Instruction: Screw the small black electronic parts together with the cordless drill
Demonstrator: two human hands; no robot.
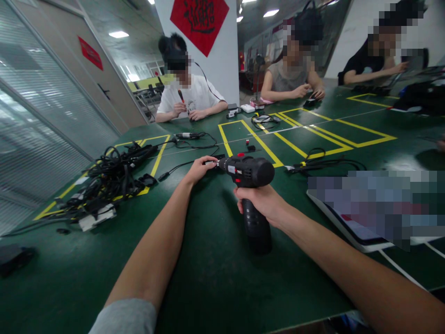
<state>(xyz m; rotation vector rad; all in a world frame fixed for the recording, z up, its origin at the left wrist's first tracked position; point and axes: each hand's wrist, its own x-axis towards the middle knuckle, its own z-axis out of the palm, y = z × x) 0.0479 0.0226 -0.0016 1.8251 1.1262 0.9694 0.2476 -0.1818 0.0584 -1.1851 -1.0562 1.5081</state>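
One black power drill (248, 171) is held over the near-middle of the green table (208, 273), pointing away to the left, with the right hand (262, 200) wrapped around the top of its grip. It looks like the heaviest thing within reach: a rigid body, bulky at the rear and probably nose-light, so the best hold is high on the grip, close under the body, as here. The grip seems dark and textured, likely not slippery; the nose is the part to keep fingers off.

Just beyond, the left hand (200, 170) reaches to the drill's nose, fingers stretched forward and close together over a small dark piece (218, 160). Whether they pinch it or only steady it, I cannot tell. That piece looks light and hard, easily twisted, and would be best held by its edges, away from the tip.

Farther left lies a tangle of black cables (120, 174), surely limp and prone to snagging. Across the table, a co-worker in a white shirt (205, 95) holds a red-and-black tool (181, 96).
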